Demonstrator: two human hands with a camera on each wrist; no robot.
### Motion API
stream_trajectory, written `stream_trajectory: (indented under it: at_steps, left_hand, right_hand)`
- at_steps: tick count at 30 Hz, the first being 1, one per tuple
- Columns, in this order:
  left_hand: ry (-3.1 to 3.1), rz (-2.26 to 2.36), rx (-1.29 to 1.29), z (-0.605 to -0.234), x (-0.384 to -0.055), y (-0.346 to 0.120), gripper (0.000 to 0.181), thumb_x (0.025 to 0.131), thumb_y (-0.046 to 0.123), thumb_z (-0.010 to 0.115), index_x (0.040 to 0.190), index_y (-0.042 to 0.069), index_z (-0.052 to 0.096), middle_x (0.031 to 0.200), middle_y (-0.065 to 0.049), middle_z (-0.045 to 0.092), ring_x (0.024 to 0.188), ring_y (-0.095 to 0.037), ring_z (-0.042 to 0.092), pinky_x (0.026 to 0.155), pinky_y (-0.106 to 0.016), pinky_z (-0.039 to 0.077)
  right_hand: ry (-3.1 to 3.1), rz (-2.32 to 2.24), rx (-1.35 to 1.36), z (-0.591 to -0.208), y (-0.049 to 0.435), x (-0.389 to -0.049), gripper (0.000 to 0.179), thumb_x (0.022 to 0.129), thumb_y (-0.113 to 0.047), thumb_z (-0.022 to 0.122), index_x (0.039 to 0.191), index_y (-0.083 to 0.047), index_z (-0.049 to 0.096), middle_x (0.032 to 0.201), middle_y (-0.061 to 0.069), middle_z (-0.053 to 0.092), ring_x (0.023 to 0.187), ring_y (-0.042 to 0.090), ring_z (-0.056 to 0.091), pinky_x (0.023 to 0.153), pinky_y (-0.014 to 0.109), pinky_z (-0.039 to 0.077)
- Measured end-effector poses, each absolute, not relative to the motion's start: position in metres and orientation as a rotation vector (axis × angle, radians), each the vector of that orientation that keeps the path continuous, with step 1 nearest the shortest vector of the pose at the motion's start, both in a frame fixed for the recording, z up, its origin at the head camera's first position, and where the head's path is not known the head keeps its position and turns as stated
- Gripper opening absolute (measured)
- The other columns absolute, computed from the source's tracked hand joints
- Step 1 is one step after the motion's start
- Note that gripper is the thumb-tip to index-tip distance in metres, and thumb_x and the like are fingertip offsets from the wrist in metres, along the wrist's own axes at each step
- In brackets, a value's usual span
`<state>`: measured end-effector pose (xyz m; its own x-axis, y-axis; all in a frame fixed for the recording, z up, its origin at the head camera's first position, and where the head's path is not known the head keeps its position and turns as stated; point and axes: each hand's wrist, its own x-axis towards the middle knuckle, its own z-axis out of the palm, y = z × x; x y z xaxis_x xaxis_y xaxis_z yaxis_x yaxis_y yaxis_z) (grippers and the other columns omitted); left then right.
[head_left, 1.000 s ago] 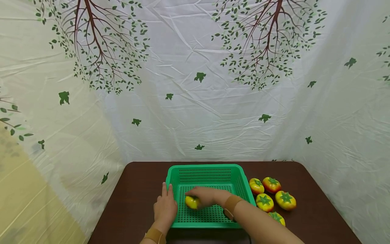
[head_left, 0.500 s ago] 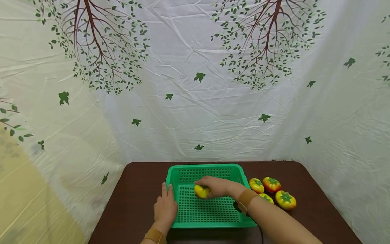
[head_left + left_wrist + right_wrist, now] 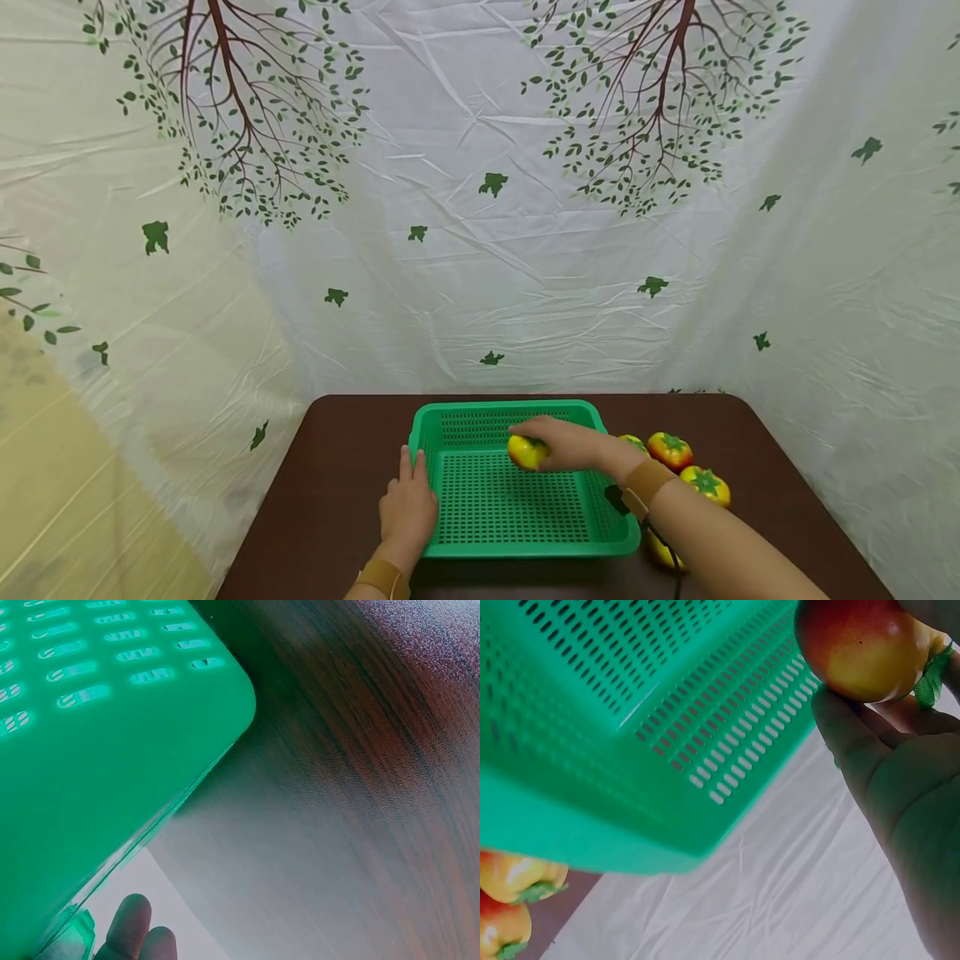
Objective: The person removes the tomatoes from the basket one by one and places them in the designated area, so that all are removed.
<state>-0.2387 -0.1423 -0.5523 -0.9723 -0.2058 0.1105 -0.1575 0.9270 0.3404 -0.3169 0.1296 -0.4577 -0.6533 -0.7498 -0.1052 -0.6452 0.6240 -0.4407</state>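
A yellow-and-red persimmon [image 3: 525, 452] with a green leafy top is held by my right hand [image 3: 566, 443] above the far right part of a green perforated basket [image 3: 532, 551]. In the right wrist view, fingers and thumb lie round the persimmon [image 3: 866, 649], its leafy top towards the palm. My left hand [image 3: 408, 512] rests along the left rim of the basket, two fingers pointing straight forward. Only fingertips [image 3: 131, 926] show in the left wrist view, below the basket's outer wall [image 3: 112, 772]. The basket's visible floor bears no fruit.
Several persimmons [image 3: 707, 485] sit on the dark brown table [image 3: 337, 467] right of the basket, partly hidden by the right forearm. A black cable [image 3: 667, 546] hangs from the right wristband. White cloth [image 3: 420, 317] with a leaf print stands behind the table.
My right hand has moved the persimmon rightward and away from me, from over the middle of the basket towards its far right. The left hand has stayed at the left rim.
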Motion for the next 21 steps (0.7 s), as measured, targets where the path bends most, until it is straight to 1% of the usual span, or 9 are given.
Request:
stream_trajectory:
  at_steps: [7,14,18,21]
  left_hand:
    - [-2.925,-0.501,0.269,-0.554,-0.24,-0.143,0.064,0.095,0.016,0.063,0.154,0.015,0.041,0.165,-0.013,0.03,0.072,-0.023,0.047,0.054,-0.037,0.038]
    - [-2.934,-0.471,0.264,-0.556,-0.24,-0.144,0.064,0.095,0.018,0.064,0.155,0.016,0.04,0.165,-0.012,0.03,0.071,-0.022,0.046,0.053,-0.035,0.037]
    - [-2.932,-0.472,0.26,-0.556,-0.239,-0.144,0.064,0.095,0.017,0.064,0.154,0.015,0.041,0.165,-0.012,0.03,0.071,-0.023,0.047,0.053,-0.036,0.038]
    - [-2.929,-0.476,0.261,-0.555,-0.238,-0.144,0.064,0.094,0.017,0.063,0.154,0.015,0.041,0.165,-0.013,0.03,0.071,-0.023,0.047,0.054,-0.036,0.039]
  right_hand:
    - [2.598,-0.555,-1.127,-0.451,0.155,-0.321,0.063,0.091,-0.007,0.069,0.149,-0.005,0.046,0.148,0.016,0.05,0.129,0.032,0.05,0.098,0.045,0.05]
    - [2.652,-0.577,-1.072,-0.455,0.184,-0.323,0.063,0.089,-0.005,0.07,0.148,-0.003,0.047,0.146,0.016,0.052,0.122,0.027,0.053,0.093,0.04,0.051]
    - [2.69,-0.61,-1.021,-0.453,0.197,-0.319,0.064,0.088,-0.006,0.072,0.147,-0.003,0.048,0.146,0.018,0.052,0.125,0.033,0.052,0.096,0.046,0.051]
    - [2.716,-0.633,-0.971,-0.452,0.206,-0.315,0.065,0.088,-0.008,0.073,0.148,-0.004,0.047,0.148,0.02,0.049,0.132,0.038,0.049,0.101,0.05,0.049]
